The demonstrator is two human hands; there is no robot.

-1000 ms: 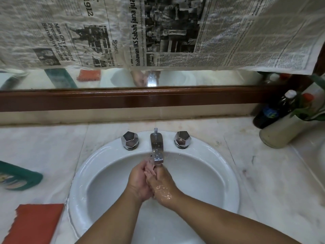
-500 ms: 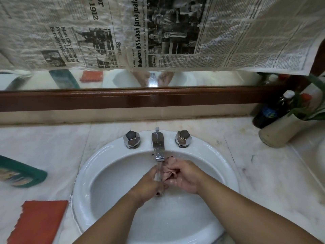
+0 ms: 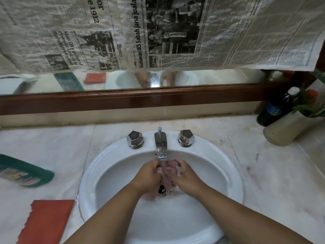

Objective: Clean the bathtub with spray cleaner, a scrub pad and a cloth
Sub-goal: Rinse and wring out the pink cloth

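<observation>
Two hands meet under the chrome spout (image 3: 161, 145) inside the white basin (image 3: 88, 173), with a pink cloth (image 3: 169, 171) bunched between them in the running water. The left hand (image 3: 149, 175) has its fingers curled round the cloth's left side. The right hand (image 3: 187, 175) grips the right side the same way. A pink fold shows below the left hand, just beside the drain (image 3: 161, 189). Water blurs the cloth's outline.

Half a second ago the right hand lay over the cloth with the left tucked under it. Now the hands sit side by side, with the cloth showing between them. A second ago they were clasped tight under the spout and no pink showed.

On the marble surface (image 3: 52, 147), a green bottle (image 3: 26, 173) lies on its side at the left edge, well apart from the hands. An orange-red pad (image 3: 45, 222) lies flat at the near left corner, just beside the basin rim. At the far right corner a dark bottle (image 3: 277, 108) stands behind a pale vase (image 3: 284, 129). Newspaper (image 3: 158, 32) covers most of the mirror above.
</observation>
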